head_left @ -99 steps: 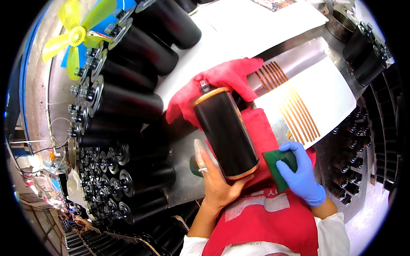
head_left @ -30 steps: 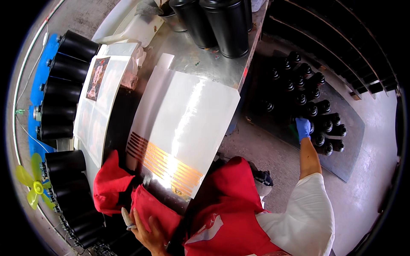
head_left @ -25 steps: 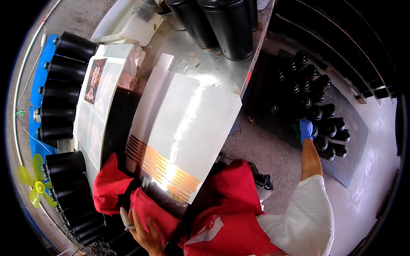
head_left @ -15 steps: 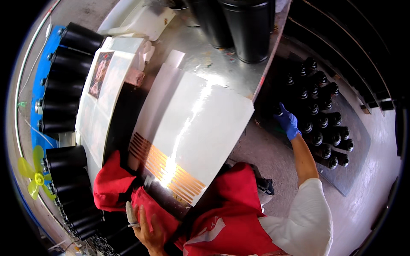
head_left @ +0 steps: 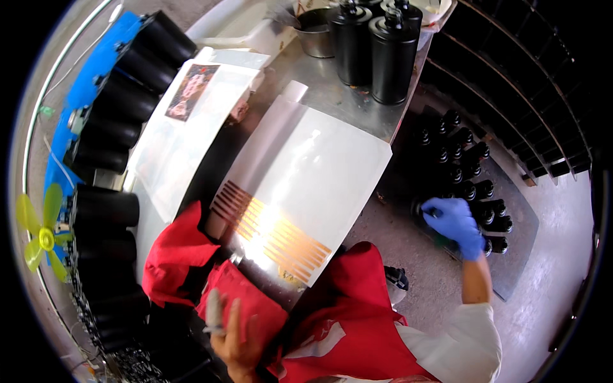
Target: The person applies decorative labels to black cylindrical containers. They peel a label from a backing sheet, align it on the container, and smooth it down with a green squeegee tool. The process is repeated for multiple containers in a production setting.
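My right hand, in a blue glove, reaches down at the right with its fingers closed on the fitting at the top of a black cylinder. The lower part of that cylinder is lost in the dark. My left hand is bare apart from pale finger covers and slightly blurred. Its fingers are apart and rest against a folded red cloth. Beyond it, on the metal table, lies a white sheet, rolled along its left side. Gold-coloured strips run in rows along the sheet's near end.
Several black cylinders stand on a dark floor plate. More stand at the table's far end beside a metal pot. A covered stack, a row of black cylinders and a yellow fan line the left.
My right hand has come nearer to me, with a black cylinder's top in its grip. My left hand stays by the red cloth. The whole view has shifted a little.
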A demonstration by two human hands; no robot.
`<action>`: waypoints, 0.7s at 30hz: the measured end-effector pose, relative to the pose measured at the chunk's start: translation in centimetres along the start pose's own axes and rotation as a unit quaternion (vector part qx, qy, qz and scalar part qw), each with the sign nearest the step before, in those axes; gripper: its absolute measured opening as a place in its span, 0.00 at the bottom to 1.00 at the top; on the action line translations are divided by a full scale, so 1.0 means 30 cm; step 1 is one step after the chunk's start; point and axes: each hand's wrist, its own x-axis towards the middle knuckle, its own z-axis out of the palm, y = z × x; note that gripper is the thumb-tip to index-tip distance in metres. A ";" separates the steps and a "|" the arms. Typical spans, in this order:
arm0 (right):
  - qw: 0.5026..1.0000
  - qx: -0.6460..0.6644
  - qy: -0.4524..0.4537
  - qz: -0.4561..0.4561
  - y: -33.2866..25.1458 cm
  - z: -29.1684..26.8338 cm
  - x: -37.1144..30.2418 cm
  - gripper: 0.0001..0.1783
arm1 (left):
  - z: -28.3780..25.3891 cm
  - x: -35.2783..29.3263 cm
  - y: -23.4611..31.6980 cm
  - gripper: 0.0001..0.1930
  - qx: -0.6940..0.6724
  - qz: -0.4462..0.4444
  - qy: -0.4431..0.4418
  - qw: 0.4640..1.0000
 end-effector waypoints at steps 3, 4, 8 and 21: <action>0.987 0.058 -0.011 -0.148 -0.357 -0.322 -0.060 0.07 | -0.016 0.037 0.041 0.23 -0.119 0.041 -0.052 0.991; 0.966 0.070 -0.034 -0.246 -0.449 -0.403 -0.042 0.07 | -0.020 0.039 0.050 0.27 -0.162 0.054 -0.053 0.984; 0.782 0.202 -0.139 -0.573 -0.762 -0.485 0.104 0.08 | -0.074 0.061 0.042 0.48 -0.381 0.106 -0.157 0.905; 0.953 0.154 0.038 -0.259 -1.087 0.098 0.881 0.17 | -0.096 -0.156 -0.259 0.39 -0.724 -0.258 0.105 0.631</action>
